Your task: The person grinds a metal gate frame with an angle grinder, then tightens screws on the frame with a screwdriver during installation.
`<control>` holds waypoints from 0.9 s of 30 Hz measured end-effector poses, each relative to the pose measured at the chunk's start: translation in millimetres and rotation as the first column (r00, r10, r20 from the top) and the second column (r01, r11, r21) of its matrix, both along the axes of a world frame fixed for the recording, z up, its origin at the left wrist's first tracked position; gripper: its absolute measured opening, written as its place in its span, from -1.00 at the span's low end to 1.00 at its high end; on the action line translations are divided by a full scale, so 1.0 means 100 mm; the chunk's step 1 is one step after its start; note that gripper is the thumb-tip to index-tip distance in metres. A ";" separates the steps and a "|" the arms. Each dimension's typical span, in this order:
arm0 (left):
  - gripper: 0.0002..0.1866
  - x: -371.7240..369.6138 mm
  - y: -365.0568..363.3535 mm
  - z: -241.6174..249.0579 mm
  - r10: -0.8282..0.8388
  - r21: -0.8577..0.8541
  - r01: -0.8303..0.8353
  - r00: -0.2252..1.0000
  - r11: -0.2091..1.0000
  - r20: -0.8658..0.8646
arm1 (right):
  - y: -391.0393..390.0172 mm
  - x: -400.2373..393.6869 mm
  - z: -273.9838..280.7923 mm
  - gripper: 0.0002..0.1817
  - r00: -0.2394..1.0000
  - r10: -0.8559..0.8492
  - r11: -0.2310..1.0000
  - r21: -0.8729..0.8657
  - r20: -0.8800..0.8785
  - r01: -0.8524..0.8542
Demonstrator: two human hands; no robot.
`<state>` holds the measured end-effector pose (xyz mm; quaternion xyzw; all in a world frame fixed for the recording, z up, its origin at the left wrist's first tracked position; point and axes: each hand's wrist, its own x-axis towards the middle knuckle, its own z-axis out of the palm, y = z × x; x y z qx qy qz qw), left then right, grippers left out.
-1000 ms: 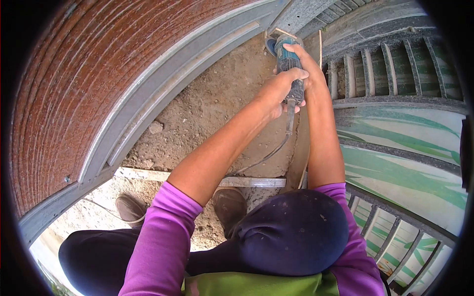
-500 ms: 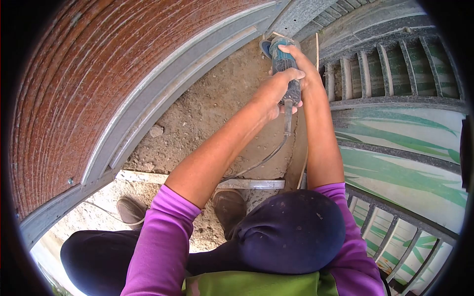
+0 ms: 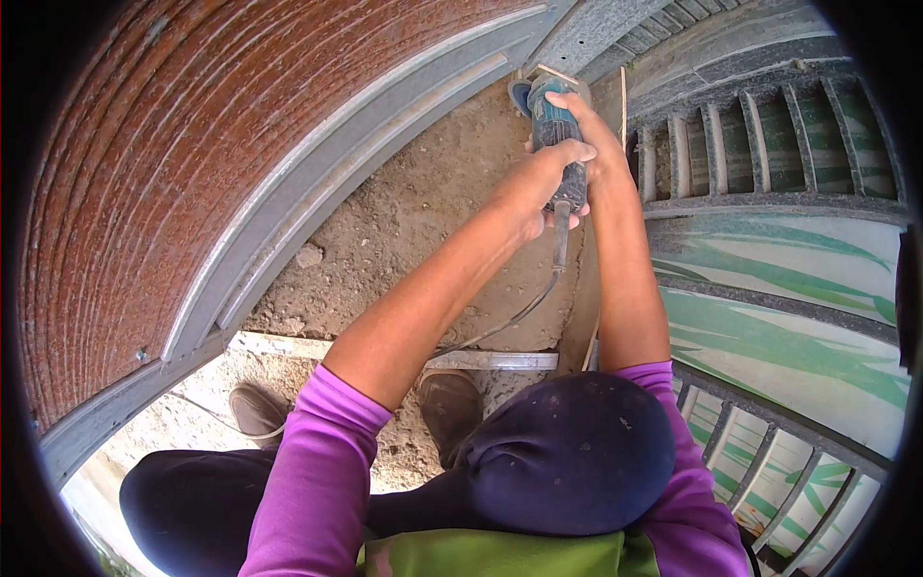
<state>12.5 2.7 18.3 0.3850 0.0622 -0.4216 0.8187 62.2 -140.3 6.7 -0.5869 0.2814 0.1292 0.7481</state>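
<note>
Both sets of fingers are curled tight around the grinder (image 3: 558,135). The left hand (image 3: 543,183) wraps the rear of the body, where the cord (image 3: 538,293) leaves; the right hand (image 3: 591,135) clasps the side farther forward. The grinder's long axis runs away from the person, its head pointing at the corner where the grey frame (image 3: 317,207) meets the gate (image 3: 769,144). Below lie the dirt ground (image 3: 404,221), a pale strip (image 3: 500,361) and two shoes (image 3: 447,404).
</note>
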 end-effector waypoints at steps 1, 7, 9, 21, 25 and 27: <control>-0.68 0.00 0.00 0.00 -0.001 0.002 0.001 1.000 1.000 0.001 | 0.01 -0.01 0.02 -0.53 1.000 -0.006 1.000 0.007 -0.017 0.006; -0.67 0.02 -0.03 -0.05 0.000 0.003 0.000 1.000 1.000 -0.006 | -0.08 0.03 -0.10 -0.42 1.000 -0.004 1.000 0.022 -0.025 0.004; -0.66 0.02 -0.03 -0.06 0.002 -0.001 -0.002 1.000 1.000 0.000 | -0.10 0.02 -0.13 -0.42 1.000 -0.001 1.000 0.022 -0.022 0.002; -0.65 0.06 0.00 -0.11 -0.010 -0.010 0.010 1.000 1.000 0.019 | -0.02 0.04 -0.13 -0.41 0.999 -0.018 0.999 -0.026 0.029 0.019; -0.65 0.06 0.03 -0.09 -0.004 -0.012 0.004 1.000 1.000 0.022 | -0.01 0.04 -0.13 -0.42 1.000 -0.014 0.999 -0.031 0.024 0.015; -0.65 0.07 0.03 -0.11 0.000 -0.023 0.001 1.000 1.000 0.024 | -0.01 0.06 -0.13 -0.42 1.000 -0.013 0.999 -0.037 0.024 0.014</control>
